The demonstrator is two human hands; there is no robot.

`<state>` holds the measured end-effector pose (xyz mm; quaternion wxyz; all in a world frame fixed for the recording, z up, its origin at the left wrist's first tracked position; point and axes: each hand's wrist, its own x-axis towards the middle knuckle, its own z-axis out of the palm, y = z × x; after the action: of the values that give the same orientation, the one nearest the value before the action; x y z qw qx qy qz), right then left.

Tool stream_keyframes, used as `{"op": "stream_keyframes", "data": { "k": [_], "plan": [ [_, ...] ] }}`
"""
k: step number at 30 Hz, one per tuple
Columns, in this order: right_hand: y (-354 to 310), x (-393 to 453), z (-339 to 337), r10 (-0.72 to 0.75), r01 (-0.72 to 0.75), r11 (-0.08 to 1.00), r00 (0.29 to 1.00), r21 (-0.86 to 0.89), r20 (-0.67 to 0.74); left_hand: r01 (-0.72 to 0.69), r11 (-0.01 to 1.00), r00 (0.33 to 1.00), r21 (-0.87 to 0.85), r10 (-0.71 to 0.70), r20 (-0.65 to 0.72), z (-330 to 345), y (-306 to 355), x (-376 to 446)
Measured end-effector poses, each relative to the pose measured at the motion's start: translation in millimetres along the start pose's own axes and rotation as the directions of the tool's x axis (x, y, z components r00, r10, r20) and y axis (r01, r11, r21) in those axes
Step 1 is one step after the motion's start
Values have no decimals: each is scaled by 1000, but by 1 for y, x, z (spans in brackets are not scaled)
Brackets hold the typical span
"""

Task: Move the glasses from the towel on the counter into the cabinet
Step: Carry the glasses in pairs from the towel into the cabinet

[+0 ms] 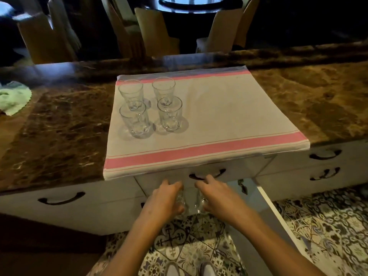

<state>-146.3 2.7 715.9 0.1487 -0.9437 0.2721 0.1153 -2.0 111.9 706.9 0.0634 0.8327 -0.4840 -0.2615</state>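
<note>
Several clear glasses (137, 120) stand upright in a cluster on the left half of a white towel with pink stripes (229, 120) on the marble counter (59, 126). Below the counter's front edge, my left hand (165, 198) grips one clear glass (182, 200). Beside it, my right hand (217, 194) grips another glass (200, 202). Both held glasses are side by side, low in front of the white drawer with a dark handle (207, 174). An open white cabinet door (278, 226) stands to the right of my arms.
A green cloth (14, 96) lies on the counter's left end. White drawers with dark handles (61, 198) run under the counter. Chairs (157, 34) and a round table stand beyond the counter. Patterned floor tiles and my shoes (173, 269) are below.
</note>
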Motion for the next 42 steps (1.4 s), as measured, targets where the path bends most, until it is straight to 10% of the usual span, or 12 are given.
{"op": "stream_keyframes", "data": {
  "k": [17,24,42],
  "plan": [
    [101,139,274,65,-76,996,971,42,232,180,983,973,-34,-172,153,278,-107,182],
    [157,240,408,-71,73,993,997,97,-27,68,998,998,-6,-68,4,377,-161,286],
    [234,448,536,75,-64,994,990,94,-119,56,998,988,15,-53,-144,464,-258,490]
  ]
}}
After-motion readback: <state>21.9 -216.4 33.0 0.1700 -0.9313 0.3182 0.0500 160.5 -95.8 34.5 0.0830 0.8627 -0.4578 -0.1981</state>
